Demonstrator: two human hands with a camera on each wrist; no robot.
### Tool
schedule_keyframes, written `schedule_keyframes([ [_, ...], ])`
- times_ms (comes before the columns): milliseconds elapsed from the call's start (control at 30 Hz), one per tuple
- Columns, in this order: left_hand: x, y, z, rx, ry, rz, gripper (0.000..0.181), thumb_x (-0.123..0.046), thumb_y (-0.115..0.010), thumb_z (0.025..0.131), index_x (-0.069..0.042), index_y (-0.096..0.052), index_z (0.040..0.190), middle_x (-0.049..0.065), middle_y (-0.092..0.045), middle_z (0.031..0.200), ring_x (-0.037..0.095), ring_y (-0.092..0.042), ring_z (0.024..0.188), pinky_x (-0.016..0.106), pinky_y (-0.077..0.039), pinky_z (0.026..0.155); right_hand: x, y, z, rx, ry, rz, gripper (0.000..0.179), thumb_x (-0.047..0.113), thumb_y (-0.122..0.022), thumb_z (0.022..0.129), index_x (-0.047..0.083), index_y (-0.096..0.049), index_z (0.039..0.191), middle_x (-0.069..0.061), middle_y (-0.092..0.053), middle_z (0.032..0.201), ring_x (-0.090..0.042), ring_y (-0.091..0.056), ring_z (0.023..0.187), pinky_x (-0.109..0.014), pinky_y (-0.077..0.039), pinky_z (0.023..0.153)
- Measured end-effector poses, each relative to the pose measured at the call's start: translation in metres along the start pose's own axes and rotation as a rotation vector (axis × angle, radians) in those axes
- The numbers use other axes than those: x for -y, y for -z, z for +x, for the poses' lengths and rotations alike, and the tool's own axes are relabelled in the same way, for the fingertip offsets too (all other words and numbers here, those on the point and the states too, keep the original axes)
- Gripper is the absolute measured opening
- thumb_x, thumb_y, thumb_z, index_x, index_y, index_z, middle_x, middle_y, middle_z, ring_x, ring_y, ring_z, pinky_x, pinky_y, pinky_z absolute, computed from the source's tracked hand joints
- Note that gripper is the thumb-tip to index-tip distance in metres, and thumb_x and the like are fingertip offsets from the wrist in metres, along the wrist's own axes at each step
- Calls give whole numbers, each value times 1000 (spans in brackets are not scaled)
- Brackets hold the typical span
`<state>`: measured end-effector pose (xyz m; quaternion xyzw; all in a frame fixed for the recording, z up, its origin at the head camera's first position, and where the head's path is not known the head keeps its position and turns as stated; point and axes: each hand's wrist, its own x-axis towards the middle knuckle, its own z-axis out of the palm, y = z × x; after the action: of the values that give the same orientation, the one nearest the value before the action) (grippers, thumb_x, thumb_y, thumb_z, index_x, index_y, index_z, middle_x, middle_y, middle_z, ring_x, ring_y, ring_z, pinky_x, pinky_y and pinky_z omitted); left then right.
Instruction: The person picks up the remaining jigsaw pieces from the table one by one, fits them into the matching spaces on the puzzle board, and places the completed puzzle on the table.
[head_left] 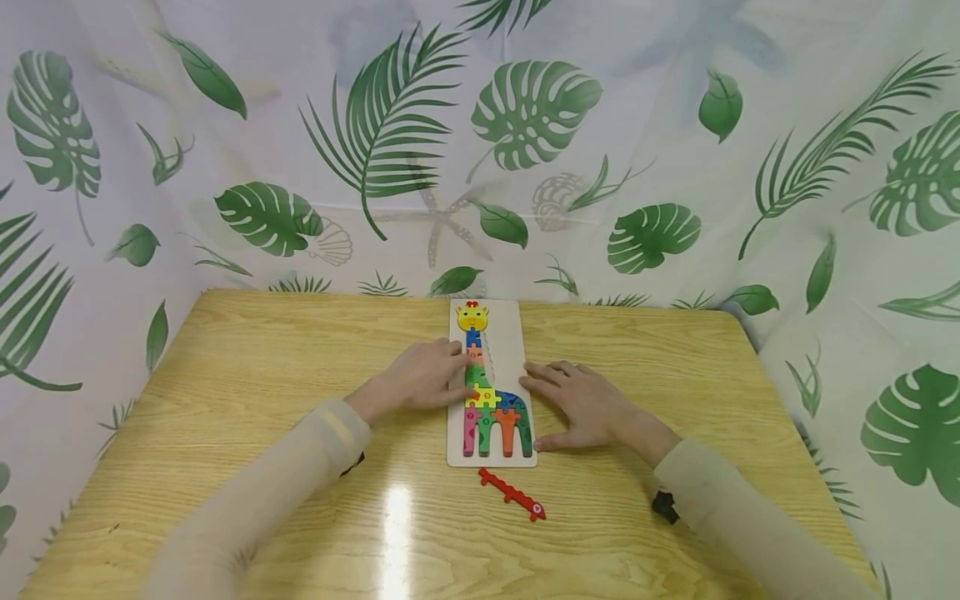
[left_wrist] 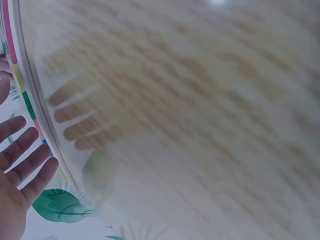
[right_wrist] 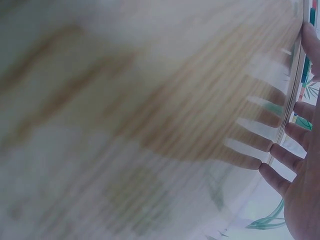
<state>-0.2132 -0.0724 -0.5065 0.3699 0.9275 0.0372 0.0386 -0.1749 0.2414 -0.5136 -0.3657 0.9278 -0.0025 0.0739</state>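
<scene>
A white puzzle board carries a giraffe puzzle of colourful interlocking pieces, with a yellow head at the top and legs in pink, green and orange at the bottom. My left hand reaches over the board's left edge, its fingers at the neck and the yellow piece. On the other side, my right hand has its fingers spread, with the tips right at the board's right edge. In both wrist views the fingers are extended and the palms show. A jagged outline runs bare beside the neck.
Below the board a narrow red puzzle piece with small bumps lies diagonally on the wooden table. A white cloth printed with green leaves stands behind the table and along its sides. Glare marks the table's front.
</scene>
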Motion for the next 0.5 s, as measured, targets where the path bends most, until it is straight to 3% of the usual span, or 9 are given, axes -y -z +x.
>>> schedule_keyframes([
  [367,-13,6,-14,12,-35,-8,53,-58,-61,102,-16,-68,134,6,-69,127,21,-63,110,36,-58,92,0,-1,1,-1,0,1,104,89,-56,84,27,-36,165,-4,-34,174,-36,-45,150,-62,-42,119],
  [500,-19,8,-20,8,-59,-18,54,-58,-59,103,-16,-68,135,7,-69,132,25,-66,117,40,-59,98,-1,-3,1,-4,-1,6,103,88,-56,84,27,-36,165,-4,-34,174,-37,-45,150,-62,-41,120],
])
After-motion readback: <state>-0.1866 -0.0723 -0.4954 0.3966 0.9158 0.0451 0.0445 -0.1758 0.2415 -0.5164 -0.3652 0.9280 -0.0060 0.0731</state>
